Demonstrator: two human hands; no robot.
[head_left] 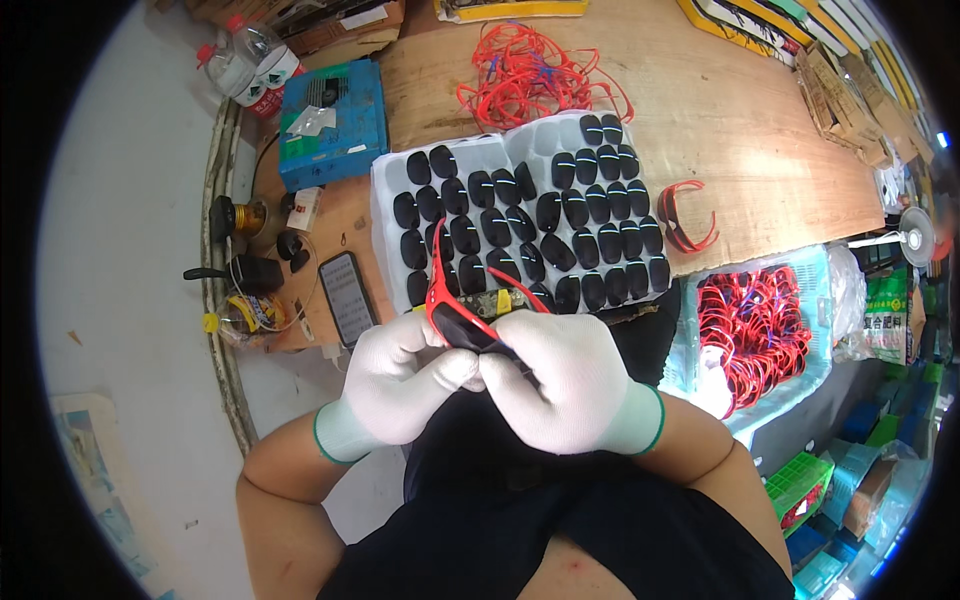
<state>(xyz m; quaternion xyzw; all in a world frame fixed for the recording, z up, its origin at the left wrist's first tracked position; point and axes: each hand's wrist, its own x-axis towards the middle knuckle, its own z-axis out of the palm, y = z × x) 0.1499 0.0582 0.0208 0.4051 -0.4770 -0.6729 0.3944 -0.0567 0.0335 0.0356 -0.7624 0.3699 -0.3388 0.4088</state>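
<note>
We have the red sunglasses [463,329] pinched between the closed-in fingers of our gloved left hand [400,380] and right hand [565,385], thumbs meeting just under the frame (one red temple points upward), near the white tray [480,153] of black lenses [598,204].

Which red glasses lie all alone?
The pair right of the tray; the held pair is off the table, the rest are piled or in the basket.

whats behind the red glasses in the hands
Beyond the red glasses, dark lenses lie in rows on white trays. The glasses, left hand and right hand hide whatever is directly behind them.
</note>
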